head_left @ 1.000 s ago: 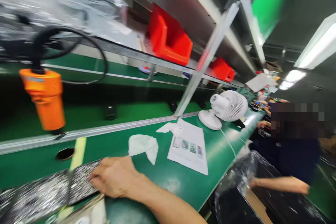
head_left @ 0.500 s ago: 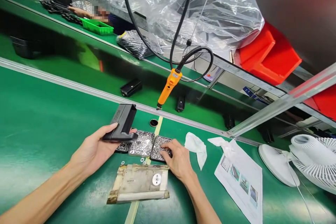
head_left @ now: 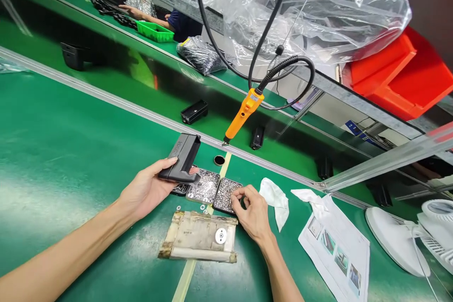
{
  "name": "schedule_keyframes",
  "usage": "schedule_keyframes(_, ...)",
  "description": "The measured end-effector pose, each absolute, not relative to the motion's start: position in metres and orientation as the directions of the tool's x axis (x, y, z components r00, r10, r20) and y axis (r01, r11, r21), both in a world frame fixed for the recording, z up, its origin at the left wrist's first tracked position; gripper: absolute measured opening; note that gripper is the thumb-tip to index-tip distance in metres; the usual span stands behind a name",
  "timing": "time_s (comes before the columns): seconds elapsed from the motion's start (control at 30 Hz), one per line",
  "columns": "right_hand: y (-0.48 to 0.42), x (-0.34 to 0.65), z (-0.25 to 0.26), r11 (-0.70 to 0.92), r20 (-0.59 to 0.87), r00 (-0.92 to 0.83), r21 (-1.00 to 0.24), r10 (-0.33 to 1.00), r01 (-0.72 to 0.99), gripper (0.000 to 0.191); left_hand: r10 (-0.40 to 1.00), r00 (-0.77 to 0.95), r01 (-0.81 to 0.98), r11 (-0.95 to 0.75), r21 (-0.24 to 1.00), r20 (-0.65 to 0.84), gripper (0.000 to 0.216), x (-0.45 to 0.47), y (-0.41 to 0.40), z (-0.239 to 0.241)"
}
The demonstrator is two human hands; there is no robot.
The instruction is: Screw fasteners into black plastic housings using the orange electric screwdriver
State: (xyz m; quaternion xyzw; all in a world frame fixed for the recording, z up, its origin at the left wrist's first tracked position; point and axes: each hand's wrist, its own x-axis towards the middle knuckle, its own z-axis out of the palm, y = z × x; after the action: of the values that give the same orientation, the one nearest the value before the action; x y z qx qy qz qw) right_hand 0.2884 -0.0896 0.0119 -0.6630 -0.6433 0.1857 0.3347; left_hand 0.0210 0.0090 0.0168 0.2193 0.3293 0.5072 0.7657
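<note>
My left hand [head_left: 148, 191] grips a black plastic housing [head_left: 182, 158] and holds it just above a row of small trays of screws and washers [head_left: 207, 186]. My right hand [head_left: 253, 212] hovers at the right-hand tray [head_left: 226, 193] with thumb and fingers pinched together; what is in them is too small to see. In front of the trays lies a worn taped pad [head_left: 200, 240] with a round metal disc [head_left: 221, 235] on it. A few loose washers lie on the green table [head_left: 63, 160] beside the pad.
An orange electric screwdriver [head_left: 244, 115] hangs on a black cable above the trays. White cloths [head_left: 276, 200], an instruction sheet [head_left: 336, 250] and a white fan [head_left: 414, 236] lie to the right. Black housings [head_left: 194, 111] ride the conveyor behind. Another person's arm [head_left: 141, 13] works far back by a green bin [head_left: 155, 31].
The view swung from the right end of the bench back to my work spot. My left hand came into view with the black housing, and my right fingers closed into a pinch over the tray.
</note>
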Motion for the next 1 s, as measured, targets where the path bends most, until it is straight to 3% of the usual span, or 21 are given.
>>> schedule_keyframes(0.23, -0.128, 0.285, 0.033, 0.102, 0.045, -0.116, -0.832, 0.992, 0.546, 0.012, 0.913, 0.312, -0.634, 0.407, 0.658, -0.264, 0.050, 0.019, 0.007, 0.023)
schedule_keyframes(0.47, -0.140, 0.280, 0.036, 0.162, 0.043, -0.211, -0.790, 0.976, 0.591, 0.013, 0.914, 0.314, -0.634, 0.403, 0.660, -0.257, 0.056, 0.018, 0.007, 0.025)
schedule_keyframes(1.0, -0.141, 0.284, 0.039, 0.144, -0.009, -0.232, -0.762, 0.973, 0.631, 0.016, 0.908, 0.335, -0.637, 0.415, 0.650, -0.251, 0.057, 0.020, 0.004, 0.026)
